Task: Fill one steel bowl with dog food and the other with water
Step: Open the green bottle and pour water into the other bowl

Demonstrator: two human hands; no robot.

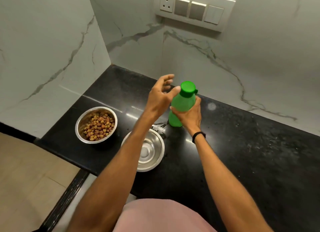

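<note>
A steel bowl (81,120) on the left of the black counter holds brown dog food kibble (99,127). A second steel bowl (154,153) sits to its right, nearer the counter's front edge; my left forearm crosses over part of it, and I cannot tell whether it holds water. Behind it a green plastic bottle (182,102) stands upright with its green cap (187,87) on. My right hand (189,115) grips the bottle's body. My left hand (161,94) hovers beside the cap with fingers spread, thumb close to the cap.
The black granite counter (242,145) ends at marble walls at the back and left. Water droplets lie on the counter by the bottle's base (160,126). A switch panel (192,10) is on the back wall. The floor (26,171) lies beyond the counter's left edge.
</note>
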